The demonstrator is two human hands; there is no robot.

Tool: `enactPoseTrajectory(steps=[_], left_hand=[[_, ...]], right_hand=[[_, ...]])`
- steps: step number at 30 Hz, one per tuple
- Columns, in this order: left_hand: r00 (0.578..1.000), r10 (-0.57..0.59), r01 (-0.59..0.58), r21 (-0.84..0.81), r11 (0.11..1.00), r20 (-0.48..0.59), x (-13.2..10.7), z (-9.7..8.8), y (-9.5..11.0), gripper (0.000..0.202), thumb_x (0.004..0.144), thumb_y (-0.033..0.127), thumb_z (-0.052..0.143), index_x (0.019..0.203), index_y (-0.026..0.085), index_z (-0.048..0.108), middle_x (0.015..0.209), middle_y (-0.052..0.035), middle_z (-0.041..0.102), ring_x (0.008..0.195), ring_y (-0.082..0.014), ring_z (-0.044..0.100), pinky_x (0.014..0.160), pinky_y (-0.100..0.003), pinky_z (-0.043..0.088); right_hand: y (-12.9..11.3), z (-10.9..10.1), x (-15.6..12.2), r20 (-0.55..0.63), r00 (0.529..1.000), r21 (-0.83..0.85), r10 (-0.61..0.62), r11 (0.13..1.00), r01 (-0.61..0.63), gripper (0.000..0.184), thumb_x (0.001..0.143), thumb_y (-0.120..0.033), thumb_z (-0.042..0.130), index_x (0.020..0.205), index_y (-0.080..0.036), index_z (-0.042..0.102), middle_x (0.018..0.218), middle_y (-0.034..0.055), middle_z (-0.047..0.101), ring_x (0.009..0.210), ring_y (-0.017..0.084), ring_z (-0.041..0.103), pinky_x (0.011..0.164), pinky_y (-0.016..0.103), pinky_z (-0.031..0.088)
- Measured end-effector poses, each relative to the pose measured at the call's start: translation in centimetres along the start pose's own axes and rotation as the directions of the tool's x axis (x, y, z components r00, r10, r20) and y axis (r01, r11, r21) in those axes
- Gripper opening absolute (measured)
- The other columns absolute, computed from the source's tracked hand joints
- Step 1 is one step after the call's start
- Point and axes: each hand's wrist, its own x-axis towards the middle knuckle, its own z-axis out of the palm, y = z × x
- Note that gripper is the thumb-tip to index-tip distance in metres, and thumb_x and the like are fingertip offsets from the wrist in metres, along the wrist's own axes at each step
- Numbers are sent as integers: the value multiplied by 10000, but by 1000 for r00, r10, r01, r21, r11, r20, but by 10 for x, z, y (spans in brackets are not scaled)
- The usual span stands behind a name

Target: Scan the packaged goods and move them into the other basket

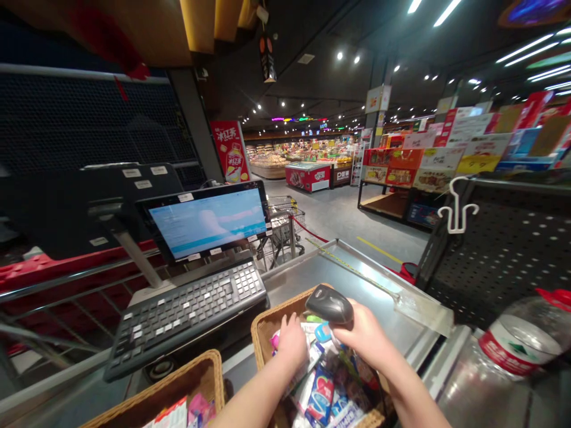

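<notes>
The right hand (363,340) clamps a black, glossy barcode scanner (329,304) above a woven wicker basket (267,326). The left hand (289,342), just apart, touches the shiny packets (319,392) heaped inside. A second basket (196,374) sits at seven o'clock, a keyboard (187,315) and screen (205,221) at ten, a steel counter (357,291) at twelve, a plastic bottle (521,339) at four.

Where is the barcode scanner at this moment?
In the head view, the black barcode scanner is in the right hand, just above the wicker basket of packaged goods, with the keyboard to its left.
</notes>
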Motion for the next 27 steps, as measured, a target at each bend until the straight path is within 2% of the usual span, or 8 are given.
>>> enactPoseTrajectory(steps=[5, 10, 12, 15, 18, 21, 27], left_hand=[[997, 54, -56, -44, 997, -49, -18, -21, -9, 624, 678, 348, 609, 1242, 80, 604, 1379, -206, 522, 1395, -323, 323, 1187, -490, 125], [990, 112, -120, -83, 989, -89, -46, -44, -33, 539, 633, 434, 661, 1098, 163, 688, 1346, -139, 570, 1379, -315, 355, 1190, -487, 124], [979, 158, -171, -99, 980, -129, -56, -53, -44, 441, 637, 445, 673, 1002, 201, 711, 1359, -114, 562, 1383, -320, 348, 1179, -525, 128], [937, 230, -263, -99, 960, -263, -71, -63, -58, 258, 659, 390, 686, 849, 216, 698, 1444, -96, 476, 1417, -336, 277, 1154, -597, 114], [882, 240, -287, -60, 956, -406, -84, -71, -68, 163, 683, 326, 692, 787, 207, 654, 1515, -89, 375, 1440, -331, 217, 1149, -610, 104], [835, 236, -283, -20, 959, -497, -94, -80, -75, 172, 714, 323, 688, 837, 210, 649, 1547, -92, 312, 1443, -328, 203, 1149, -613, 112], [768, 218, -251, 31, 968, -602, -109, -97, -82, 306, 738, 293, 671, 1034, 224, 635, 1560, -134, 262, 1437, -343, 214, 1128, -645, 130]], right_hand=[[2, -2, -1, -13, 1000, 1, 19, 1000, -19, 167, 647, -165, 570, 799, -169, 640, 857, 63, 674, 808, 232, 628, 732, 313, 479], [2, -2, -3, -25, 999, -2, 27, 1000, -27, 197, 644, -178, 564, 817, -166, 657, 867, 70, 684, 834, 249, 631, 761, 332, 483], [0, -1, -4, -21, 999, 3, 26, 1000, -26, 200, 645, -182, 563, 817, -167, 662, 866, 67, 688, 841, 251, 633, 765, 332, 483], [-6, 0, -5, -20, 999, -10, 27, 1000, -27, 191, 640, -179, 570, 804, -160, 666, 876, 73, 688, 844, 255, 634, 765, 336, 484], [-12, 3, -6, -34, 999, -14, 18, 1000, -19, 206, 641, -177, 575, 824, -158, 667, 878, 74, 688, 835, 253, 635, 761, 342, 487], [-18, 6, -7, -43, 999, 3, 3, 1000, -3, 235, 649, -191, 584, 866, -158, 668, 887, 75, 695, 846, 257, 642, 774, 351, 491], [-23, 11, -10, -73, 997, 11, -2, 1000, 3, 285, 667, -231, 598, 932, -154, 672, 947, 91, 708, 904, 274, 654, 810, 373, 500]])
